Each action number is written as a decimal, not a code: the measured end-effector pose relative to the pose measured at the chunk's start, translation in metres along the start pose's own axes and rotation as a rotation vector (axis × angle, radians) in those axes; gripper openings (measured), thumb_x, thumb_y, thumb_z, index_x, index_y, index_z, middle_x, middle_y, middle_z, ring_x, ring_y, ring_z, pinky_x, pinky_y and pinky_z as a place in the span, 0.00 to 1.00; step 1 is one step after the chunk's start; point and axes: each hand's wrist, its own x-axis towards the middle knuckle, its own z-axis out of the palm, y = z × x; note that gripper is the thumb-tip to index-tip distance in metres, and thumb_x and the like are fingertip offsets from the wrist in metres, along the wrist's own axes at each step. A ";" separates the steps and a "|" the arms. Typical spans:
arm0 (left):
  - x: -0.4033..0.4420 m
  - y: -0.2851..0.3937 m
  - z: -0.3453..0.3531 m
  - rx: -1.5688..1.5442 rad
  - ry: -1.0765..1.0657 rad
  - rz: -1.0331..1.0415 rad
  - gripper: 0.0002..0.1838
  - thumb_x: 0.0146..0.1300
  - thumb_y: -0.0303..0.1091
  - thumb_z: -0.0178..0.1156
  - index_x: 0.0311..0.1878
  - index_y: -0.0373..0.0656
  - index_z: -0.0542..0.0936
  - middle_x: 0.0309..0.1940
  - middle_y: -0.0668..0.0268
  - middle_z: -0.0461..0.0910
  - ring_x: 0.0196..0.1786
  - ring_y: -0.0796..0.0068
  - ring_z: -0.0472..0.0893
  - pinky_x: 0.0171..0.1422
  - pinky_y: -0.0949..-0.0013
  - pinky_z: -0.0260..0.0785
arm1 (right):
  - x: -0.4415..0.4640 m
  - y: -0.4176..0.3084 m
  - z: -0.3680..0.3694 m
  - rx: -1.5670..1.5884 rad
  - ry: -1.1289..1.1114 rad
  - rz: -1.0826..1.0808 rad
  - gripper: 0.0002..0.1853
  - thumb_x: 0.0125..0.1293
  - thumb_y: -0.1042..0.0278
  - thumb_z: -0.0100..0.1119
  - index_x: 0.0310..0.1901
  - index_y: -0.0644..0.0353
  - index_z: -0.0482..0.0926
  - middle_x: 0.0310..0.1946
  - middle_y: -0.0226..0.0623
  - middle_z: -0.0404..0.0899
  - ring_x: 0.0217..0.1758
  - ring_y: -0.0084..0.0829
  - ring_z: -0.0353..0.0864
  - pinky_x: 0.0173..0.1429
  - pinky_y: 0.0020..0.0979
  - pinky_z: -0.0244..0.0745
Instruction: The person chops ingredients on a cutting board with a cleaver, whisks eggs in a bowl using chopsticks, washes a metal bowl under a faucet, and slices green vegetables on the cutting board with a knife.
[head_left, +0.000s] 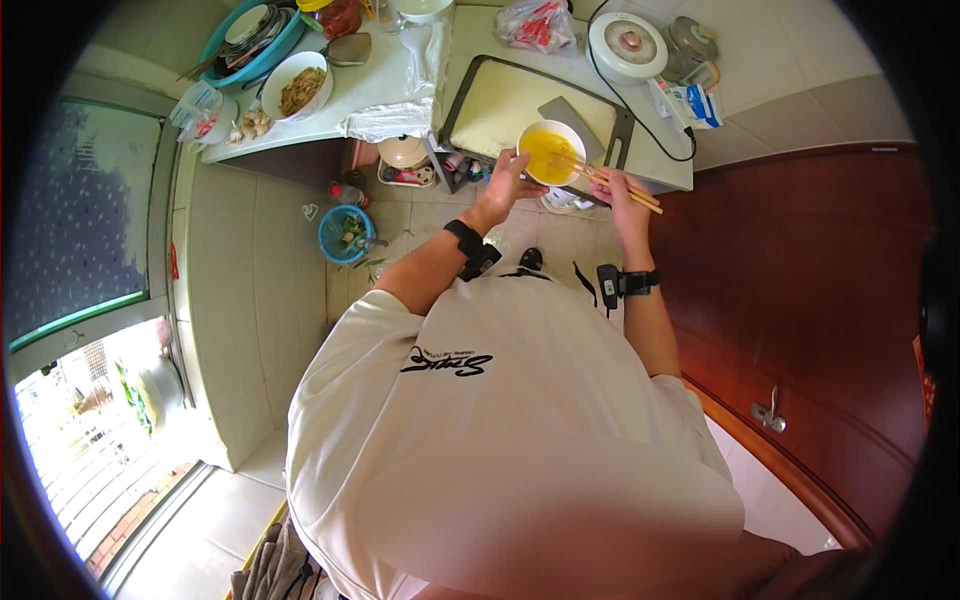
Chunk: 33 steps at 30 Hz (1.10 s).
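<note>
A white bowl with yellow beaten egg (549,153) is held in my left hand (507,184), thumb at the rim and fingers under its side. In my right hand (624,198) are wooden chopsticks (640,192), their tips in the egg at the bowl's right side. Behind the bowl lies a cutting board (507,103) with a dark rim, and a cleaver (572,124) rests on it, partly hidden by the bowl.
On the left counter stand a bowl of shredded food (303,90), garlic (254,124) and a blue basin of dishes (262,58). A white cooker (627,48) with a black cord stands back right. Below is a blue bin (346,234).
</note>
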 end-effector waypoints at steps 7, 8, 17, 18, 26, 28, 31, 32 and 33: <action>-0.001 -0.002 -0.001 0.010 -0.001 0.008 0.24 0.72 0.47 0.46 0.60 0.39 0.55 0.44 0.48 0.75 0.35 0.59 0.83 0.40 0.64 0.80 | 0.000 0.004 -0.004 0.013 0.021 0.011 0.18 0.71 0.61 0.50 0.46 0.71 0.79 0.37 0.41 0.82 0.35 0.27 0.84 0.44 0.24 0.81; -0.002 -0.002 -0.001 0.009 -0.003 0.006 0.24 0.72 0.47 0.46 0.60 0.39 0.55 0.44 0.48 0.74 0.35 0.59 0.83 0.40 0.64 0.80 | -0.001 0.003 -0.004 -0.039 -0.069 0.063 0.18 0.71 0.61 0.50 0.46 0.71 0.79 0.37 0.41 0.82 0.35 0.27 0.83 0.44 0.24 0.81; -0.002 -0.003 -0.002 -0.006 -0.016 0.006 0.25 0.72 0.47 0.46 0.61 0.40 0.55 0.44 0.48 0.74 0.36 0.58 0.83 0.42 0.63 0.80 | 0.000 0.001 0.003 -0.027 0.070 -0.050 0.16 0.71 0.65 0.51 0.45 0.72 0.80 0.35 0.42 0.83 0.34 0.26 0.84 0.40 0.21 0.80; -0.002 -0.003 -0.001 -0.007 -0.016 0.006 0.25 0.72 0.47 0.46 0.61 0.40 0.55 0.44 0.48 0.74 0.36 0.58 0.83 0.42 0.63 0.80 | 0.000 0.000 0.002 -0.027 0.070 -0.050 0.16 0.71 0.65 0.51 0.45 0.72 0.80 0.35 0.42 0.83 0.34 0.26 0.84 0.40 0.21 0.80; -0.002 0.001 -0.002 0.010 -0.003 0.004 0.25 0.71 0.47 0.46 0.61 0.40 0.54 0.44 0.48 0.74 0.36 0.58 0.83 0.42 0.63 0.80 | 0.002 0.008 0.000 0.090 0.077 -0.010 0.17 0.71 0.63 0.50 0.45 0.72 0.79 0.35 0.43 0.83 0.34 0.27 0.85 0.41 0.21 0.80; -0.002 0.001 -0.001 0.010 -0.002 0.007 0.25 0.71 0.47 0.46 0.61 0.40 0.54 0.44 0.48 0.74 0.36 0.58 0.83 0.42 0.63 0.80 | 0.000 0.002 0.001 0.052 0.016 0.025 0.17 0.71 0.63 0.50 0.45 0.72 0.79 0.35 0.43 0.83 0.34 0.27 0.85 0.41 0.21 0.80; -0.002 0.000 -0.003 0.013 -0.003 0.009 0.25 0.71 0.47 0.46 0.61 0.39 0.55 0.44 0.48 0.74 0.36 0.58 0.83 0.42 0.63 0.80 | 0.001 0.006 0.004 0.051 0.025 0.019 0.17 0.71 0.63 0.50 0.45 0.72 0.79 0.35 0.43 0.83 0.35 0.27 0.85 0.41 0.21 0.80; -0.001 0.000 -0.003 0.015 -0.008 0.009 0.25 0.71 0.47 0.46 0.61 0.39 0.55 0.45 0.48 0.74 0.36 0.58 0.83 0.42 0.63 0.80 | 0.001 0.007 0.004 0.084 0.098 -0.026 0.17 0.71 0.63 0.50 0.45 0.72 0.79 0.34 0.43 0.83 0.35 0.27 0.85 0.41 0.21 0.80; 0.000 -0.001 -0.003 0.014 -0.009 0.008 0.25 0.71 0.47 0.46 0.61 0.39 0.55 0.45 0.48 0.74 0.36 0.58 0.83 0.42 0.63 0.80 | 0.001 0.005 0.003 0.084 0.099 -0.026 0.17 0.71 0.63 0.50 0.45 0.72 0.79 0.34 0.43 0.83 0.35 0.27 0.85 0.41 0.21 0.80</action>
